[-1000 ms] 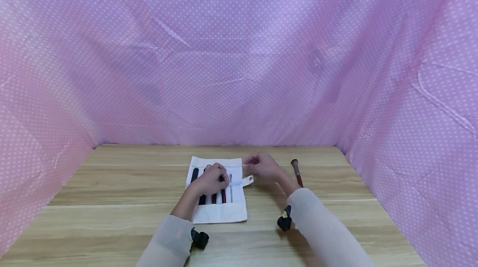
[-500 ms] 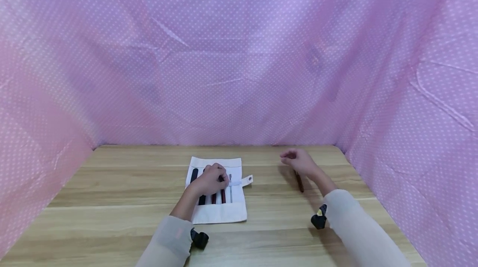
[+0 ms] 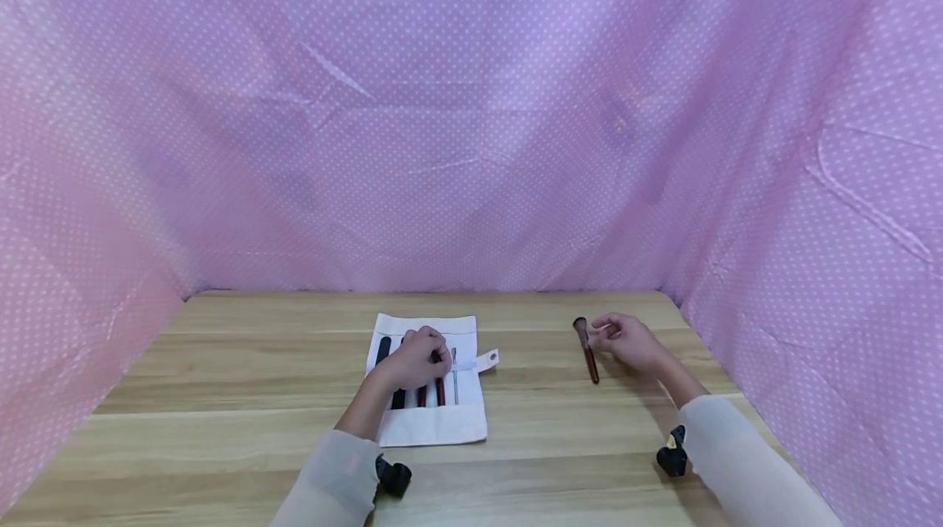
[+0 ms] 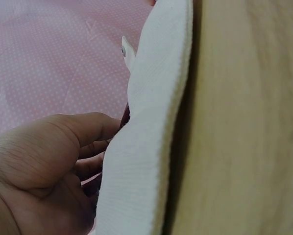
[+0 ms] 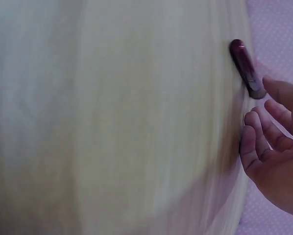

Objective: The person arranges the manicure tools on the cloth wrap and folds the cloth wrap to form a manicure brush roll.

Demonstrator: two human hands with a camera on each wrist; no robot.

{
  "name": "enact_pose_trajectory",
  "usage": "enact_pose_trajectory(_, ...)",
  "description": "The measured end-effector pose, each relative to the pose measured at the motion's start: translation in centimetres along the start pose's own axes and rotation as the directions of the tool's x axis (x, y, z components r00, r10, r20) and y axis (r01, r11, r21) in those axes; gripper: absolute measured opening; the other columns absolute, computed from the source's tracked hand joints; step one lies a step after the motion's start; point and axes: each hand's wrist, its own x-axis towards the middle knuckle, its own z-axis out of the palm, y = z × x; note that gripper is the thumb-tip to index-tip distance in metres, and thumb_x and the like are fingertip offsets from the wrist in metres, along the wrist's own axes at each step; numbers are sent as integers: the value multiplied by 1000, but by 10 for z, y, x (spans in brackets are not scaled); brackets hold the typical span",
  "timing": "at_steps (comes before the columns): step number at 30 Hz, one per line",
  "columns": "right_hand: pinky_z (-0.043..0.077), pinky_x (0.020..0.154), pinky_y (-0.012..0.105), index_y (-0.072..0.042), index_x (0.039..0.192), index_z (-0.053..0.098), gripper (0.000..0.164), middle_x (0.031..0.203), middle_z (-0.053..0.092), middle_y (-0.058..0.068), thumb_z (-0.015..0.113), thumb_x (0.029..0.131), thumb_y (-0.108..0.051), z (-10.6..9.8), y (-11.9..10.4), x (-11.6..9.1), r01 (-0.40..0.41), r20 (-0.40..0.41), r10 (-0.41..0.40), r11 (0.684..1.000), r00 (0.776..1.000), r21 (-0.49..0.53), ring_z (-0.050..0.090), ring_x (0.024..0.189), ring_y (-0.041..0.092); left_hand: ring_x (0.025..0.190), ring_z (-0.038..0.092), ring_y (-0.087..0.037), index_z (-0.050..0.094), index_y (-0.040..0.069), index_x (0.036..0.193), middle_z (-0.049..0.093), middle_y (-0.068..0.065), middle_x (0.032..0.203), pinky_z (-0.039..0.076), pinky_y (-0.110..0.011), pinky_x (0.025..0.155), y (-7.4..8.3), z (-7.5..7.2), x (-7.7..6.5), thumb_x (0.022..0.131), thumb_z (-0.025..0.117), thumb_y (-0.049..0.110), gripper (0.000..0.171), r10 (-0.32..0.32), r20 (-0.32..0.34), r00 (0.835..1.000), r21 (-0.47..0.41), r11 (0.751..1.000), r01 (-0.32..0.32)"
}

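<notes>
My left hand (image 3: 418, 357) is over a white fabric roll pouch (image 3: 435, 427), its fingers bent round the upper part of a dark red-handled makeup brush (image 3: 439, 394). In the left wrist view, the thumb of that hand (image 4: 48, 161) comes right up to a dark red handle behind the cloth; I cannot tell whether it pinches the brush. On the table to the right lies another makeup brush (image 3: 592, 363) with a dark red handle and brown bristles. My right hand (image 3: 629, 341) is just right of it, fingers loosely bent and apart, thumb near its head (image 5: 256, 92).
The pouch also carries a black tool (image 3: 384, 348), a thin metal tool (image 3: 455, 380) and a snap strap (image 3: 488, 359) at its right side. A wooden table (image 3: 243, 396) bears everything. Pink dotted cloth (image 3: 471, 183) hangs behind and at both sides.
My right hand has moved from beside the pouch, over the loose brush, to its right side, so the whole brush shows again. My left hand has stayed in place.
</notes>
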Motion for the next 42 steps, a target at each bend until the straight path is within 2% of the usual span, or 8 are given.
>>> enact_pose_trajectory(6,50,78,30,8,126,58,51,100,66,14,80,90,-21,8,0,4,40,10,-40,999,999,-36,64,93,22,124,42,-32,67,22,79,54,-8,128,38,-51,102,-1,-1,1,96,70,11,20,2,-2,1000,-7,1000,-2)
enact_pose_trajectory(10,51,79,31,7,126,58,52,102,66,15,82,89,-20,14,-3,6,45,3,-45,998,999,-47,64,93,22,124,42,-32,67,22,80,54,-8,128,38,-51,102,0,-2,1,96,70,11,20,-2,3,1000,-14,1000,2)
enact_pose_trajectory(21,51,71,26,8,124,60,41,98,67,16,78,89,-4,26,-10,13,91,-25,-92,995,995,-37,65,85,21,124,42,-32,67,22,79,54,-8,130,39,-51,101,2,-2,0,94,72,11,19,-22,2,1000,13,1000,22)
enact_pose_trajectory(27,51,69,25,9,123,60,37,95,67,18,72,88,6,27,-8,16,120,-17,-120,992,993,-27,66,83,21,117,43,-29,66,22,82,54,-6,127,41,-49,96,4,-1,1,95,72,14,17,-27,10,1000,36,999,27)
enact_pose_trajectory(37,52,77,30,7,124,61,35,99,68,16,70,90,3,29,-14,19,100,0,-100,995,995,-8,67,94,27,107,47,-23,66,21,85,55,-3,118,43,-43,91,9,-3,4,94,74,11,15,-3,-3,1000,22,1000,3)
enact_pose_trajectory(40,53,79,31,5,127,61,37,102,67,16,70,92,1,31,-21,22,71,-5,-71,997,997,13,67,98,29,104,47,-21,67,19,88,55,-2,116,43,-41,89,12,-4,6,94,73,10,12,3,-12,1000,15,1000,-3)
enact_pose_trajectory(42,53,80,33,4,130,60,38,105,66,17,69,92,0,34,-26,25,63,-4,-63,997,998,36,67,99,30,105,50,-23,69,17,90,58,-4,115,44,-43,89,15,-4,7,93,73,8,10,38,-26,999,17,999,-37)
